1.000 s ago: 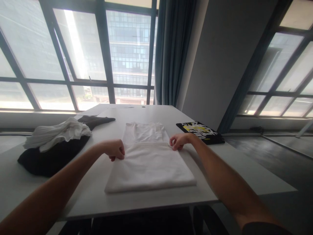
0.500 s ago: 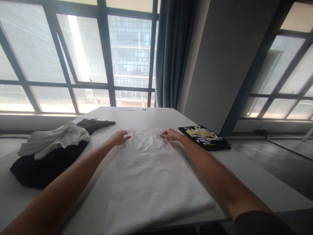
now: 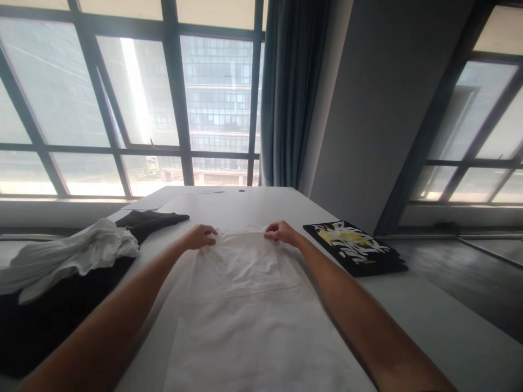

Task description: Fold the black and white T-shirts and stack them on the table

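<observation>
A white T-shirt (image 3: 253,316) lies lengthwise on the white table, its sides folded in and its far part wrinkled. At its far left corner, my left hand (image 3: 201,236) pinches the cloth between thumb and fingers. My right hand (image 3: 281,233) grips the far right corner the same way. Between the two hands the far edge runs fairly straight and looks slightly raised. The near end of the shirt runs out of the bottom of the view.
On the left, a crumpled white garment (image 3: 81,253) lies over dark clothes (image 3: 61,321). A folded black shirt with a white and yellow print (image 3: 353,247) is on the right of the table (image 3: 261,204). Windows, a curtain (image 3: 286,98) and a pillar stand beyond.
Both hands have closed on the shirt's far corners, and the edge between them is now straighter. The view has moved forward, so the side piles appear larger and lower.
</observation>
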Tool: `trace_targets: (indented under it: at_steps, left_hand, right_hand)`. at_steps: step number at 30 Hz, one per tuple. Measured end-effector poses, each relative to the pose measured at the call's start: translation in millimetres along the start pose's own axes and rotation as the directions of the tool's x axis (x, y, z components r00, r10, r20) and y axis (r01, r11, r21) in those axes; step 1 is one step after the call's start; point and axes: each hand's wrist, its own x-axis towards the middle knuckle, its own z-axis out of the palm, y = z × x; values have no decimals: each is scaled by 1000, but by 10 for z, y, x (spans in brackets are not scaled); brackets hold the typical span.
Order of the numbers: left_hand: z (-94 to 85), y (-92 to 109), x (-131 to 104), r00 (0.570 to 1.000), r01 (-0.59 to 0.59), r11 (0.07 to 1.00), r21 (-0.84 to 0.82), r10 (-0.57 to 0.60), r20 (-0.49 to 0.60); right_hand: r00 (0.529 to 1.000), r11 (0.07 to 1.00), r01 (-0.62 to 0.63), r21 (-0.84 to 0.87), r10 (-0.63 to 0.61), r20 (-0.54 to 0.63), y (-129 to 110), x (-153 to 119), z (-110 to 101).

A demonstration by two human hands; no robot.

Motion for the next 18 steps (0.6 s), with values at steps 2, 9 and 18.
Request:
trace_targets:
  at_steps: [2, 9, 18]
  left_hand:
    - [-111, -92, 5, 999, -22, 999, -42, 24, 36]
    - [-287, -69, 12, 995, 58, 998, 33, -60, 74]
    - [150, 395, 496, 962, 268, 955, 123, -273, 23]
  right_hand:
    - [998, 998, 17, 60, -21, 62, -57, -26, -12]
    - [981, 997, 18, 80, -33, 193, -330, -124, 45]
    - [758, 998, -60, 12, 38, 651, -635, -281, 143]
